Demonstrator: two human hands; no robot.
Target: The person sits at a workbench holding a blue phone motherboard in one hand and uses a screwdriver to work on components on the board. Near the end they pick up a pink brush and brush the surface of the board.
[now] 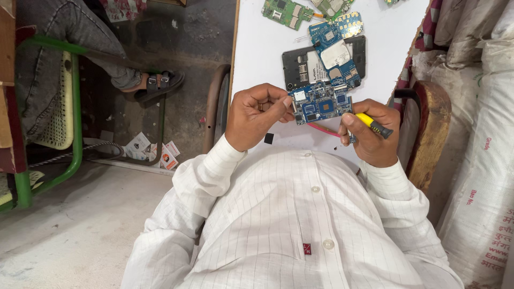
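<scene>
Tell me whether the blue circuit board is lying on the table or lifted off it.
Lifted: the blue circuit board is held above the table by the left hand.

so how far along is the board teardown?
Done: several bare boards already lie on the white table. In hand: left hand holds a blue circuit board; right hand grips a yellow-handled tool. Left: an open phone shell with a board on it.

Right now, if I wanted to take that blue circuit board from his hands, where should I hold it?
Probably by its bare top edge, coming from the table side. The blue circuit board is thin and flat, with chips covering its face, so pinch the rim, not the face. The left hand already grips its left edge, and the right hand, holding a yellow-handled tool, crowds its right corner.
</scene>
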